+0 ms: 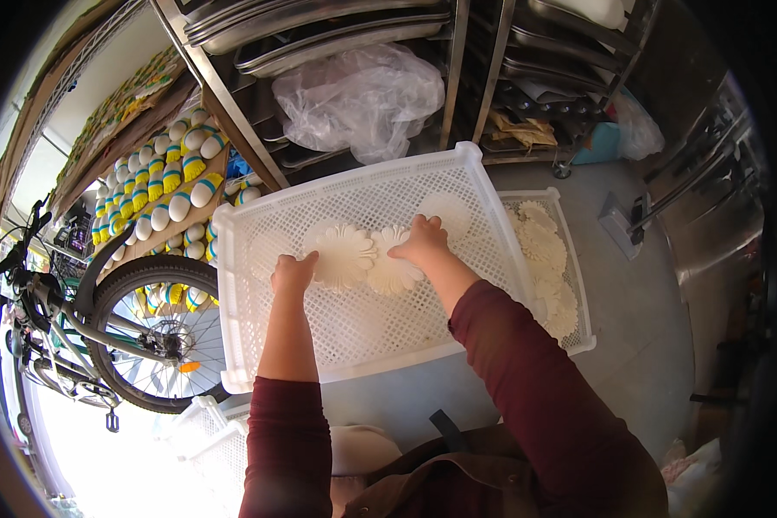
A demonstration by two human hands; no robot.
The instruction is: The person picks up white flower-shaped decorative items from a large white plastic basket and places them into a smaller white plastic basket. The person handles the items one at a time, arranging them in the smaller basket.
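Observation:
In front of me a white plastic mesh tray (421, 333) holds two pale, flower-shaped pieces with ridged petals, side by side. My left hand (291, 273) pinches the outer edge of the left flower-shaped piece (344, 258), thumb on top and the other fingers curled. On the right flower-shaped piece (388, 269), my right hand (424, 241) grips the far right edge, its thumb lying over the petals. The two pieces meet or slightly overlap between my hands. Fainter pale rounds, one a disc (445, 210) beyond my right hand, show at the mesh; their level is unclear.
A second mesh tray (586, 311) with more pale pieces sits lower right. Metal racks hold baking trays (343, 48) and a crumpled plastic bag (362, 97). At left are a bicycle wheel (158, 333) and stacked white-and-yellow objects (162, 175). A long-handled dustpan (621, 226) stands right.

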